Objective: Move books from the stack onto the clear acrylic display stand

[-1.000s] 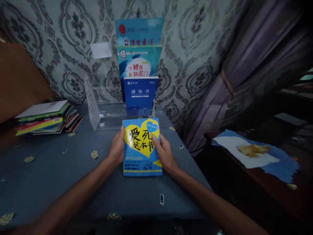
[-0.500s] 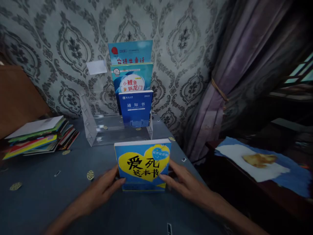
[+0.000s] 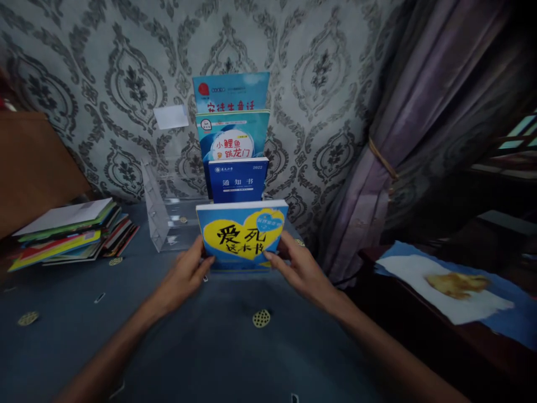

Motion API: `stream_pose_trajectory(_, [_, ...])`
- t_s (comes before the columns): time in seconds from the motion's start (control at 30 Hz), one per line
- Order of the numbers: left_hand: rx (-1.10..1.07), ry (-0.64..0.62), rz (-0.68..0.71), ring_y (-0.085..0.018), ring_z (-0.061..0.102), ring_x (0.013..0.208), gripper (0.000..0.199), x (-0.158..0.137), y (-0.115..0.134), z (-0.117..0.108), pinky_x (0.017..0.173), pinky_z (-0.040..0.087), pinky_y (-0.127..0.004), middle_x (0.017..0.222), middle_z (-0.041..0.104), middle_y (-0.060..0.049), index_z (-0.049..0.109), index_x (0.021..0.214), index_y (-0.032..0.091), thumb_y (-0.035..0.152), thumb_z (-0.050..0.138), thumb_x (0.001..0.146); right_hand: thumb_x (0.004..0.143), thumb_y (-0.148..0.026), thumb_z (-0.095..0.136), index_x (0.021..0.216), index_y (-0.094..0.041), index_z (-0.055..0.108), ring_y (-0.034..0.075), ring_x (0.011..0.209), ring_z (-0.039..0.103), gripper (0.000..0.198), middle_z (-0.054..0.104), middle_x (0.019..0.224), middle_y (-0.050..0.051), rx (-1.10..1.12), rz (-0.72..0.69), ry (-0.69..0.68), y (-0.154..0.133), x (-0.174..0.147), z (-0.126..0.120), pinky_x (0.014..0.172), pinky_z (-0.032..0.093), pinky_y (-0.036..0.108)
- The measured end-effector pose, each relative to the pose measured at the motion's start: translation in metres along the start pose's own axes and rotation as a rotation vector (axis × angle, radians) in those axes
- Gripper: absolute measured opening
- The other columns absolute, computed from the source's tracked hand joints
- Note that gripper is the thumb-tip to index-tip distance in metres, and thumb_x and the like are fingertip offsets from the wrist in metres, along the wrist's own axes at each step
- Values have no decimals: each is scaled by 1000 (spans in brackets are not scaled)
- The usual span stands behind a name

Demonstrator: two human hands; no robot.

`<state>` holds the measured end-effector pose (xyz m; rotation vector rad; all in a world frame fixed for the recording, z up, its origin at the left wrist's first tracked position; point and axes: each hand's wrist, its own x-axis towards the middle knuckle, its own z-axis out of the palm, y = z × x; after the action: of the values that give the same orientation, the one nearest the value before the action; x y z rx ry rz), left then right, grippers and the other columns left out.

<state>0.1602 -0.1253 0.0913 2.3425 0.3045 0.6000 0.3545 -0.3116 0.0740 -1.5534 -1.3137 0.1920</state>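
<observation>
A blue book with a yellow heart on its cover is held upright between my two hands. My left hand grips its left edge, thumb on the front cover. On the right edge, my right hand holds it the same way. Directly behind stands a clear acrylic stand, its lower front partly hidden by the book. Three books rise in steps on the stand: a dark blue booklet, a teal book with a white circle, and a light blue book at the back.
A messy stack of books and papers lies on the left of the dark blue tablecloth. Behind it is a brown panel. On the right are a tied purple curtain and a side table bearing a blue and white cloth.
Both hands have carried the heart book forward and up, from the tabletop toward the stand. It now covers the lower part of the dark blue booklet. The view has shifted slightly left.
</observation>
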Motion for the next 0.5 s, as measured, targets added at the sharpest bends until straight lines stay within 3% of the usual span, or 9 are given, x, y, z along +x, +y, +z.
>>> stream_pose_trajectory(0.17, [69,220,141,-24,67,88,23,47,15,-22,79,54,-38,91,67,-5,52,115,22,29,48,93,94,-52,56,133,-26,56,30,96,66,47,71,109,9,-46,-144,137,-15,59,-16,88,57,49])
stream_pose_trajectory(0.33, [161,495,251,-24,67,91,28,90,17,-33,85,55,-40,94,66,-5,49,119,20,23,51,92,92,-54,58,138,-23,52,31,109,64,56,68,117,10,-38,-273,245,-27,108,-28,89,56,45])
stream_pose_trajectory(0.5, [154,493,244,-27,67,99,29,112,5,-29,86,56,-42,101,67,-9,47,122,18,23,49,94,93,-49,59,132,-23,56,30,108,64,47,68,120,9,6,-332,216,-14,127,-30,90,55,44])
